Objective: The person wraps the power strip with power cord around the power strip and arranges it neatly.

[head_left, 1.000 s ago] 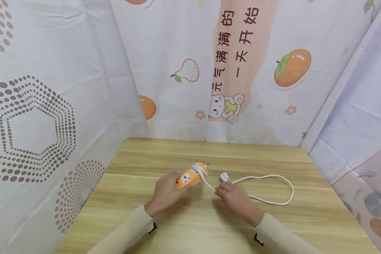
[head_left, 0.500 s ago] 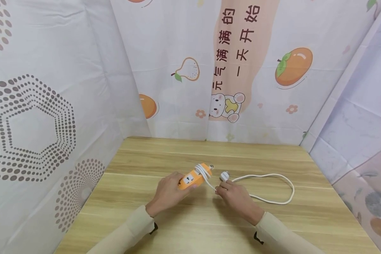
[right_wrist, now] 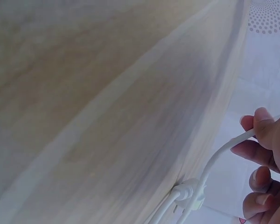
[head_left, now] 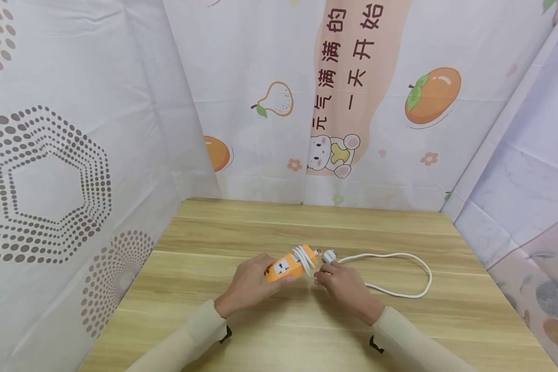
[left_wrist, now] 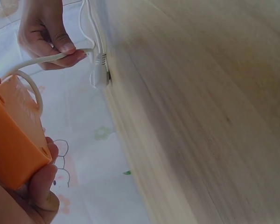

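White fabric hanging with fruit and flower prints behind, a dark-spotted white one on the left side. Pale wood-grain tabletop below. Thin white round cord: loose loop lying right of centre, other stretch running to the strip. Left hand grips the near end of the orange oblong power strip, held off the tabletop near its middle, tilted, far end toward the right. Right hand pinches the cord between thumb and forefinger, just beside the strip. Cord turns wrap the strip's far end. White plug rests on the tabletop, just beyond the right fingers. Small white socket face shows on the strip; small metal piece at its far tip.
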Action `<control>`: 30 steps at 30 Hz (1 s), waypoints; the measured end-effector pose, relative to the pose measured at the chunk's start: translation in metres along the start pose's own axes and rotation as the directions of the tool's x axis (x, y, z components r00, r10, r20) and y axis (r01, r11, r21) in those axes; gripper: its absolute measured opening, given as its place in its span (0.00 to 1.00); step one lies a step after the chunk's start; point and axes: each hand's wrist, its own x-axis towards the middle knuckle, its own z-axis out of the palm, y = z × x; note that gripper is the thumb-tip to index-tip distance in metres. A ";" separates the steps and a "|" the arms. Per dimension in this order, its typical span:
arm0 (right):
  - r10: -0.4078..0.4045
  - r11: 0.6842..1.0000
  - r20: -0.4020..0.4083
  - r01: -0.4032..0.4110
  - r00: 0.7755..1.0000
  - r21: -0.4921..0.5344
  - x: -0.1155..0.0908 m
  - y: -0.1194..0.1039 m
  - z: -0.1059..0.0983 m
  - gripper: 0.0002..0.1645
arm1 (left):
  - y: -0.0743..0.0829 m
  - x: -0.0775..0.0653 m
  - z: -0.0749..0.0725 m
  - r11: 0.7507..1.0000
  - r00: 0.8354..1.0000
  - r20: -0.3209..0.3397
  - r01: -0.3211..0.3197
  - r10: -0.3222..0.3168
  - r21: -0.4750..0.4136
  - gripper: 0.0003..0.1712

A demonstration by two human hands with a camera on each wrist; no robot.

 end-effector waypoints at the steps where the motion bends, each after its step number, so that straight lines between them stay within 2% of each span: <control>1: 0.005 1.000 0.006 -0.005 1.000 0.007 0.001 0.000 0.000 0.05 | 0.000 0.000 0.000 1.000 1.000 0.006 -0.008 0.008 0.001 0.27; 6: 0.027 1.000 0.040 -0.028 0.999 0.006 0.004 -0.001 0.000 0.04 | 0.000 -0.001 0.000 0.999 0.999 0.024 -0.046 0.046 0.000 0.27; 9: 0.029 0.999 0.065 -0.027 0.997 -0.037 0.006 -0.001 0.000 0.06 | -0.001 -0.002 0.001 0.997 0.997 0.034 -0.074 0.073 0.002 0.28; 14: -0.023 0.989 0.079 0.034 0.997 -0.145 0.010 0.001 0.003 0.08 | -0.001 -0.001 0.001 0.993 0.992 0.053 -0.115 0.114 0.008 0.30; 17: -0.050 0.983 0.067 0.061 0.996 -0.175 0.012 0.003 0.002 0.10 | 0.000 -0.001 0.000 0.993 0.991 0.066 -0.119 0.119 -0.003 0.30; 26: -0.057 0.991 0.025 0.060 0.998 -0.124 0.014 0.006 -0.001 0.12 | 0.000 0.000 0.000 0.991 0.984 0.117 -0.135 0.134 -0.003 0.29; 30: -0.068 0.990 0.013 0.069 0.998 -0.126 0.014 0.006 -0.002 0.13 | 0.000 0.000 -0.001 0.991 0.984 0.121 -0.134 0.134 -0.008 0.27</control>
